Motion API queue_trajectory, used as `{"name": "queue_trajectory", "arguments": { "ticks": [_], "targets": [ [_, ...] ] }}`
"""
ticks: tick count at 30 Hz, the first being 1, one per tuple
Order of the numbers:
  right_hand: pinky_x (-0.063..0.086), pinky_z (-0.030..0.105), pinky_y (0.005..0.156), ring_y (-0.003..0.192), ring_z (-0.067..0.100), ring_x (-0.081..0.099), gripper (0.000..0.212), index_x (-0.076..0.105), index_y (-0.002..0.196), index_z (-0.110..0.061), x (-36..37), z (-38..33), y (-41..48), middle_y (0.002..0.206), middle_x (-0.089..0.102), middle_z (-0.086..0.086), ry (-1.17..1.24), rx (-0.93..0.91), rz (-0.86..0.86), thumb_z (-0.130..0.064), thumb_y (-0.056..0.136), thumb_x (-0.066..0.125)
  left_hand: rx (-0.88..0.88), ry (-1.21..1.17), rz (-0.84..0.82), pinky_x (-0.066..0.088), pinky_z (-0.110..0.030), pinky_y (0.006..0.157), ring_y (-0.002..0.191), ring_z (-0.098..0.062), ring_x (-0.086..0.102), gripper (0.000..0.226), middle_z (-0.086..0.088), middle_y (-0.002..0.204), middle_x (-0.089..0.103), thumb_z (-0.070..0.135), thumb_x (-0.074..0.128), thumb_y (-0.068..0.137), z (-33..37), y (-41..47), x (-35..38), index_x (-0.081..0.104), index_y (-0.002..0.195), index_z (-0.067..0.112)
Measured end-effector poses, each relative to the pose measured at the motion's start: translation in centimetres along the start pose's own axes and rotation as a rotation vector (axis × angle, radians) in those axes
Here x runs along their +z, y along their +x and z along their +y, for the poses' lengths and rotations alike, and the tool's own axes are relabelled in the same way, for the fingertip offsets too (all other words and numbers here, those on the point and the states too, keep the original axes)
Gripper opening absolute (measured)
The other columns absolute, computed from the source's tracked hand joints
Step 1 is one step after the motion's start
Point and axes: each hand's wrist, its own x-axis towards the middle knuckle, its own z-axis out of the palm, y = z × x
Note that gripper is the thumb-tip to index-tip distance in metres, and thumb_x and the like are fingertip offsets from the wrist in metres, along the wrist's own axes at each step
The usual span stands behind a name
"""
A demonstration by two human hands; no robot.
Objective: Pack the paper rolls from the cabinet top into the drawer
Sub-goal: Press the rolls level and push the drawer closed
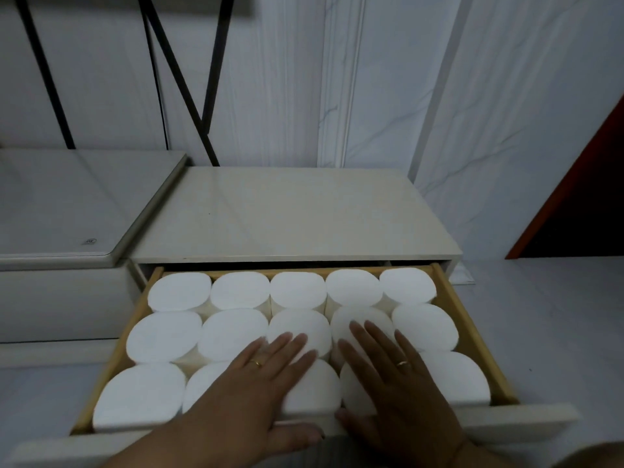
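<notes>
Nearest me, the drawer front (pixel 526 417) runs across just under the person's wrists. Above it the left hand (pixel 270 373) and the right hand (pixel 395 376) lie side by side, palms down. Each grip is wide: the fingers are straight and spread, holding nothing, and rest flat on the paper rolls (pixel 233 332).

The rolls are right beneath the palms, not ahead of them. The left hand covers rolls in the middle column, front and middle rows. The right hand covers rolls one column to the right. Neither hand looks nearer to the work than the other.

Every roll stands on end, with its long axis upright and its flat white end facing up. They fill the drawer (pixel 472 332) in three rows of five, touching their neighbours between the wooden walls.

To my eye the packing is as good as done. What remains looks like a downward press to level them, then a push away from the person to close the drawer.

Beyond the far row sits the cabinet top (pixel 287 214). Behind it is the pale wall, with black metal legs (pixel 179 79) to the left.
</notes>
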Motion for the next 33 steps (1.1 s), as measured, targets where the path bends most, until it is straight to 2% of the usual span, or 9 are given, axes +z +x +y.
{"name": "queue_trajectory", "arguments": {
  "ticks": [5,8,12,15,18,21,24,28,33],
  "targets": [
    [0.045,0.05,0.093,0.123,0.024,0.052,0.066,0.044,0.129,-0.022,0.1,0.3,1.1,0.136,0.054,0.005,-0.061,-0.004,0.074,-0.066,0.086,0.021,-0.033,0.051,0.212,-0.015,-0.03,0.113,0.142,-0.01,-0.023,0.093,0.016,0.155,-0.017,0.09,0.02,0.074,-0.5,0.6,-0.5,-0.003,0.148,0.039],
    [0.044,0.049,0.096,0.125,0.026,0.051,0.068,0.043,0.13,-0.021,0.0,0.5,2.2,0.137,0.052,0.007,-0.063,0.013,0.121,-0.066,0.087,0.016,-0.085,0.105,0.264,-0.013,-0.033,0.114,0.143,-0.011,-0.019,0.098,0.012,0.156,-0.013,0.091,0.02,0.072,-0.8,1.2,-1.0,0.002,0.15,0.035],
    [0.041,0.056,0.096,0.123,0.031,0.052,0.072,0.05,0.129,-0.017,0.1,0.9,4.2,0.136,0.053,0.012,-0.069,0.056,0.146,-0.066,0.082,0.028,-0.138,0.177,0.33,0.001,-0.04,0.115,0.146,-0.019,0.003,0.097,0.002,0.158,0.012,0.087,0.025,0.075,-1.6,2.3,-1.7,0.027,0.149,0.024],
    [0.038,0.056,0.099,0.124,0.034,0.051,0.077,0.057,0.127,-0.014,0.2,1.3,5.7,0.135,0.053,0.015,-0.075,0.16,0.153,-0.067,0.082,0.024,-0.192,0.191,0.366,-0.004,-0.042,0.119,0.146,-0.018,0.004,0.093,0.001,0.158,0.012,0.085,0.02,0.078,-2.4,3.1,-1.6,0.026,0.149,0.024],
    [0.033,0.058,0.101,0.126,0.035,0.048,0.083,0.055,0.128,-0.011,0.5,1.6,7.3,0.136,0.051,0.017,-0.013,0.238,0.176,-0.066,0.086,0.01,-0.254,0.175,0.395,-0.01,-0.038,0.118,0.146,-0.013,-0.008,0.093,0.004,0.159,0.0,0.083,0.005,0.079,-3.6,4.1,-1.5,0.013,0.151,0.026],
    [0.012,0.051,0.114,0.142,0.028,0.022,0.082,0.033,0.143,-0.017,1.3,2.5,9.4,0.153,0.027,0.009,0.015,0.201,0.197,-0.066,0.081,0.011,-0.295,0.17,0.431,-0.013,-0.032,0.116,0.144,-0.008,-0.014,0.09,0.008,0.159,-0.007,0.08,-0.005,0.079,-5.0,5.3,-1.4,0.004,0.152,0.029],
    [-0.005,0.043,0.115,0.146,0.02,0.002,0.085,0.012,0.148,-0.024,2.1,3.7,11.5,0.158,0.007,0.001,-0.004,0.187,0.213,-0.068,0.076,0.001,-0.325,0.175,0.439,-0.014,-0.03,0.115,0.145,-0.008,-0.013,0.084,0.008,0.16,-0.004,0.075,-0.006,0.082,-6.4,6.7,-1.6,0.002,0.152,0.028],
    [-0.006,0.045,0.115,0.146,0.02,0.002,0.086,0.012,0.148,-0.024,2.2,4.4,13.7,0.158,0.008,0.0,-0.011,0.2,0.214,-0.07,0.076,-0.003,-0.336,0.179,0.433,-0.014,-0.03,0.115,0.145,-0.008,-0.01,0.084,0.006,0.16,-0.001,0.072,-0.008,0.083,-7.8,8.4,-2.1,0.002,0.152,0.026],
    [-0.007,0.046,0.115,0.145,0.022,0.011,0.086,0.026,0.145,-0.021,2.3,4.9,15.5,0.155,0.023,0.003,-0.017,0.219,0.256,-0.069,0.078,0.001,-0.356,0.194,0.432,-0.012,-0.031,0.116,0.146,-0.01,-0.007,0.083,0.005,0.16,0.001,0.07,-0.008,0.083,-9.2,10.2,-2.6,0.005,0.152,0.025]
  ]
}}
